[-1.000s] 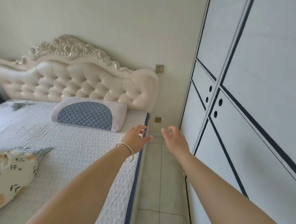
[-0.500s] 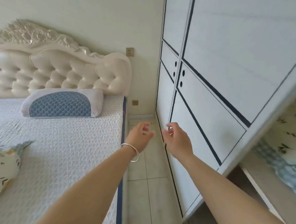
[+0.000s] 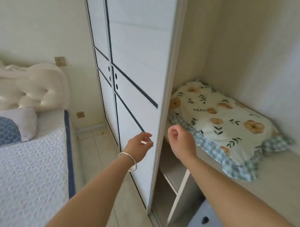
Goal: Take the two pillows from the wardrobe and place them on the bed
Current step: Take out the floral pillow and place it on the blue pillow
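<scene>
- We stand before the tall white wardrobe with dark blue trim lines (image 3: pixel 136 65), which fills the frame from twelve o'clock to three; its sliding door is drawn aside, so the compartment at two o'clock lies open.
- At nine o'clock is the bed with a white quilted cover and dark blue edge piping (image 3: pixel 26 165), our destination, with a cream tufted headboard (image 3: pixel 28 88) behind it.
- On the bed, at the far left, lies a grey pillow with a blue quilted panel (image 3: pixel 9 126); we cannot say whether it counts among the two.
- The task's thing in view is the floral pillow with orange flowers and a blue checked frill (image 3: pixel 221 125), lying flat on the pale shelf (image 3: pixel 279 183) inside the compartment, at three o'clock; nothing touches it.
- Our right hand (image 3: pixel 181 140) is loosely curled on nothing, hovering just beside the frill's near edge at the shelf front.
- Our left hand (image 3: pixel 138 147), with a silver bangle (image 3: pixel 128 160) at the wrist, is half spread and empty, in front of the door's edge; whether the fingers touch it we cannot tell.
- We judge the step to be the reach for a pillow still in the wardrobe.
- The next move calls for both hands to go right into the compartment, take the pillow by its two near corners, lift it clear of the shelf and the door edge, then turn left to the bed.
</scene>
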Action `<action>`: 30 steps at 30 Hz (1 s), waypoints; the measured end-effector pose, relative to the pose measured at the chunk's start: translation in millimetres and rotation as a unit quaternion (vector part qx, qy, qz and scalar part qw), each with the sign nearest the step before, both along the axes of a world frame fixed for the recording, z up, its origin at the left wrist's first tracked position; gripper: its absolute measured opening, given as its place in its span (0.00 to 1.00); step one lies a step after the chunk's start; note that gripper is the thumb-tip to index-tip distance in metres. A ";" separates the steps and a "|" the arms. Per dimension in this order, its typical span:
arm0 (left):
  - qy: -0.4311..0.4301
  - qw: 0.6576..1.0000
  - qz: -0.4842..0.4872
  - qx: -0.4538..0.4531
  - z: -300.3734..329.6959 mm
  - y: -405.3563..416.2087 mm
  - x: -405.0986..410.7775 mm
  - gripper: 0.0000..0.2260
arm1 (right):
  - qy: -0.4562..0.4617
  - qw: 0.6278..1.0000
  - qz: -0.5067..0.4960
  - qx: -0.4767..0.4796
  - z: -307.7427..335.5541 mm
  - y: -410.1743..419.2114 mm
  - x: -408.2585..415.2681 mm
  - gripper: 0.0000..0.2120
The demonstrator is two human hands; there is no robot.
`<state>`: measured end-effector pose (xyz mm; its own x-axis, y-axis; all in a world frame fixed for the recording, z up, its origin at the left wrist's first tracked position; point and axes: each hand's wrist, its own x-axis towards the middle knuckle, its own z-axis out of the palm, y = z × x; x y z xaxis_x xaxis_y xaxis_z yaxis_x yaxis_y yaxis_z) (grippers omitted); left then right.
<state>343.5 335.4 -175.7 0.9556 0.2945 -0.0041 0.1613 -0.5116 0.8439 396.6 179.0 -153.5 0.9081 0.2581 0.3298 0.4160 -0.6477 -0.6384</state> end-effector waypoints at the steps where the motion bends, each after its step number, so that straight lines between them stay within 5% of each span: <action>1: -0.003 1.000 -0.012 0.006 1.8 -14.9 7.7 0.13 | -0.001 1.000 -0.013 -0.002 3.5 -16.8 5.8 0.07; 9: -0.006 0.994 -0.109 0.014 15.9 -132.6 79.7 0.17 | 0.028 0.990 -0.128 -0.043 -6.2 -129.6 59.0 0.09; 17: 0.104 0.984 -0.142 0.036 1.2 -179.8 166.8 0.22 | 0.069 0.939 -0.185 -0.280 -28.8 -194.8 117.5 0.31; 30: 0.163 0.984 -0.017 0.076 -22.0 -192.5 310.9 0.25 | 0.172 0.918 -0.155 -0.321 -34.0 -189.7 234.2 0.30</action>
<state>654.4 142.9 -197.6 0.9197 0.2840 -0.2709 0.3922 -0.6371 0.6635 630.8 -10.7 -187.5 0.9927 0.0101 -0.1205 -0.0072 -0.9898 -0.1424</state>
